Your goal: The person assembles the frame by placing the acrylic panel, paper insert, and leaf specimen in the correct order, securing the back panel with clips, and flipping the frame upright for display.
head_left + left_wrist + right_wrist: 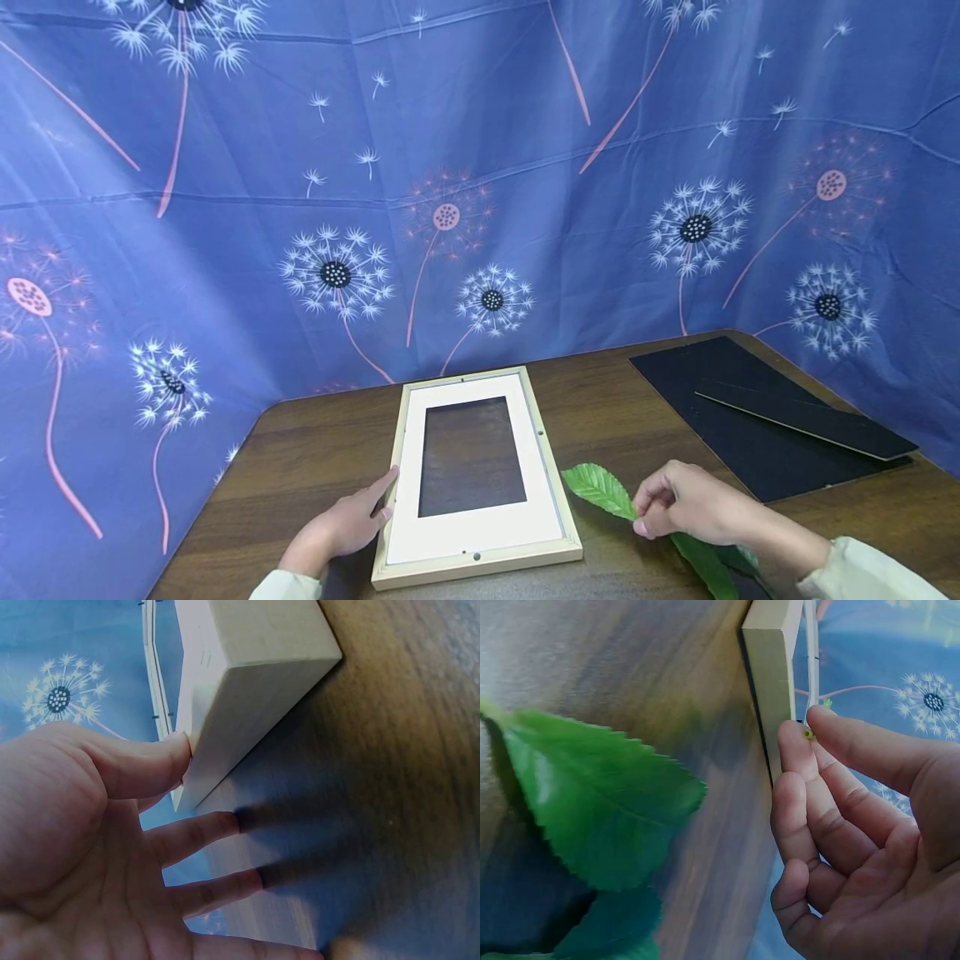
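A pale wooden picture frame (480, 573) lies flat on the table, with a white mat (442, 537) inside its border. Through the mat's rectangular window a dark brown surface shows. My left hand (345, 523) touches the frame's left side, its fingers extended; in the left wrist view the thumb (154, 761) meets the wooden edge. Right of the frame, my right hand (693, 504) pinches a green leaf (600, 490) by its stem end, between thumb and fingertips. Its tip points toward the frame's right side. More green leaves (705, 567) lie below that hand, one with a toothed edge (607, 802).
On the table's right side lies a black backing board (675, 371) with a narrower black flap (802, 417) raised at an angle. The brown wooden table (300, 450) ends at a blue dandelion-print cloth (585, 275) hanging behind and at both sides.
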Available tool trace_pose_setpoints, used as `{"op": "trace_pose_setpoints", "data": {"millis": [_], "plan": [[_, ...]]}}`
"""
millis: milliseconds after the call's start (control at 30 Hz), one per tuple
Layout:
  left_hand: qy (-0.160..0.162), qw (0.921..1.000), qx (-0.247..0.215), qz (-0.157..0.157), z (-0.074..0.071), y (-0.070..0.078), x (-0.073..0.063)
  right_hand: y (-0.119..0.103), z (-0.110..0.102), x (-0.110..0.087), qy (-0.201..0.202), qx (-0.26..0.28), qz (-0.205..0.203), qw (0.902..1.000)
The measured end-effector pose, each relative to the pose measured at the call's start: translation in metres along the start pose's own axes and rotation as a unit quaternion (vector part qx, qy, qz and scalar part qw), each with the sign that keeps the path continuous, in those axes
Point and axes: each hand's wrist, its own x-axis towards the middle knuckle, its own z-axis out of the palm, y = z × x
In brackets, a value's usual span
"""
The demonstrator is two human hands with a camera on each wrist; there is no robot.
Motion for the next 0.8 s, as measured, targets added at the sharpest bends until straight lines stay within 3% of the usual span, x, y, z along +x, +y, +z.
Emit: {"op": "trace_pose_setpoints", "data": {"millis": [367, 800], "plan": [[-0.008, 0.9999, -0.006, -0.009, -0.001, 0.0, -0.001, -0.016, -0.002, 0.025, 0.063, -0.026, 0.0, 0.9977], [-0.009, 0.9999, -0.005, -0.012, -0.001, 0.001, 0.0, -0.031, 0.001, 0.056, 0.106, -0.02, 0.007, 0.9942]]}}
